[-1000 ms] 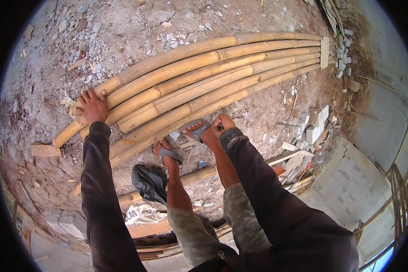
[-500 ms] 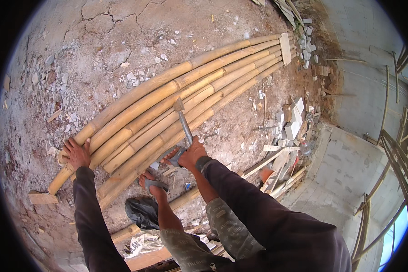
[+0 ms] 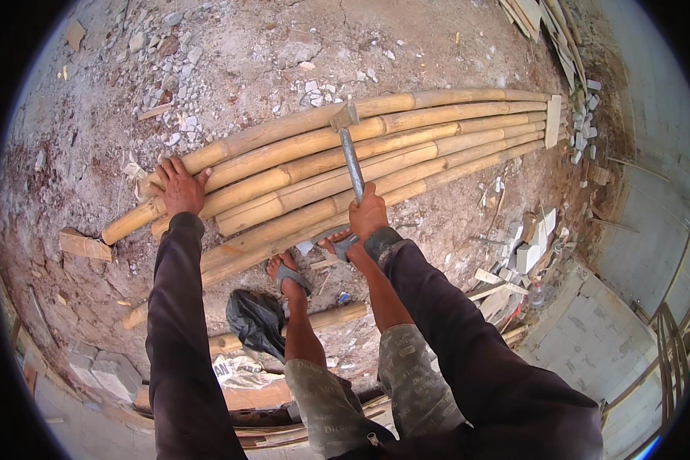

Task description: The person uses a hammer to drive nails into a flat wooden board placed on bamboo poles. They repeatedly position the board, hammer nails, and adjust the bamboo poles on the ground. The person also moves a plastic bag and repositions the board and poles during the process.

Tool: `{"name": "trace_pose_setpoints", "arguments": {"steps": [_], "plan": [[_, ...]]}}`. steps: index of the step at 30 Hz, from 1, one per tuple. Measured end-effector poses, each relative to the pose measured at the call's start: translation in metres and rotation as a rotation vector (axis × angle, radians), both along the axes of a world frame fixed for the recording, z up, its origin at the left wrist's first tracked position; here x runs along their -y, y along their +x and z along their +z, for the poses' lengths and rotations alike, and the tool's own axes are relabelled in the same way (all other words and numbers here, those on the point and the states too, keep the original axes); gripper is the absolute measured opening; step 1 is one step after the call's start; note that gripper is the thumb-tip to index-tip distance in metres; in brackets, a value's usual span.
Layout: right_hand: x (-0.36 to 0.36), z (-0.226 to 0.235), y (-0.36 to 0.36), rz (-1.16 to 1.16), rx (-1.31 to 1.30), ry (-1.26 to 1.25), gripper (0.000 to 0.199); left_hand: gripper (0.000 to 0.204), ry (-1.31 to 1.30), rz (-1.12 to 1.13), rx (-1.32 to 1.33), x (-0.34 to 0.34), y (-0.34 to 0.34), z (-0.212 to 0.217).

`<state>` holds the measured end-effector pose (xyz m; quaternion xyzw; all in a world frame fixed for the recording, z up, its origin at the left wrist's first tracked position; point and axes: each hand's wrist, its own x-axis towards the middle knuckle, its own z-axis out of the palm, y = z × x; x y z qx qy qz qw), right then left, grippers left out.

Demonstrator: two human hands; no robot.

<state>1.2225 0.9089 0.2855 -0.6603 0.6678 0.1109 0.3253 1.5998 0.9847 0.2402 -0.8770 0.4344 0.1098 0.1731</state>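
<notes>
Several bamboo poles lie side by side on the ground in front of me. My left hand rests on the poles near their left ends, fingers spread over the far ones and holding nothing up. Closed around a grey metal handle, my right hand holds a hatchet over the middle of the row. The hatchet's flared, dull head points away from me, above the farthest poles; whether it touches them I cannot tell. A pale flat board lies across the poles at the right.
A wood block lies by the left pole ends. Near my sandalled feet are a black plastic bag and another bamboo piece. Rubble covers the far ground; broken white blocks and a grey block wall stand right.
My view has shifted, so the poles look flatter across the picture. The hatchet head has gone from over the middle poles to the far ones. My left hand stays on the poles.
</notes>
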Motion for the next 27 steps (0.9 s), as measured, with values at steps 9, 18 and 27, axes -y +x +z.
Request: {"name": "trace_pose_setpoints", "arguments": {"steps": [9,18,27], "plan": [[-0.024,0.066,-0.003,-0.058,-0.011,0.192,0.039,0.085,-0.025,0.020,-0.042,0.001,0.002,0.001],[-0.059,0.080,-0.069,0.076,-0.132,0.484,0.058,0.090,0.027,0.032,-0.030,0.003,0.002,-0.001],[-0.080,0.063,-0.080,-0.054,-0.086,0.453,0.065,0.085,0.058,0.028,-0.037,0.006,0.007,-0.002]]}}
